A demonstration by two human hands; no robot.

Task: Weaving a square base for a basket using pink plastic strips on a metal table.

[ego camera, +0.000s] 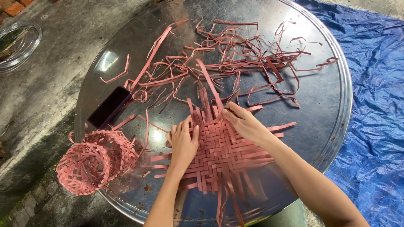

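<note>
Lowest in the frame, just below centre, the pink woven mat (221, 153) lies flat on the round metal surface (332, 122), its loose strip ends poking out on all sides. The left hand (184, 141) presses down on the mat's left edge with fingers together and flat; the right hand (244, 122) pinches a strip at the mat's upper edge between thumb and fingertips. The strips look light, thin and springy (likely to slip out of the weave if let go), so a grip close to the woven part seems best. At lower left a finished pink basket (94, 162) lies on its side. Above it sits a dark phone (110, 106). Farther up, a tangle of loose strips (244, 54) spreads across the surface, with blue tarpaulin (374, 96) at right
</note>
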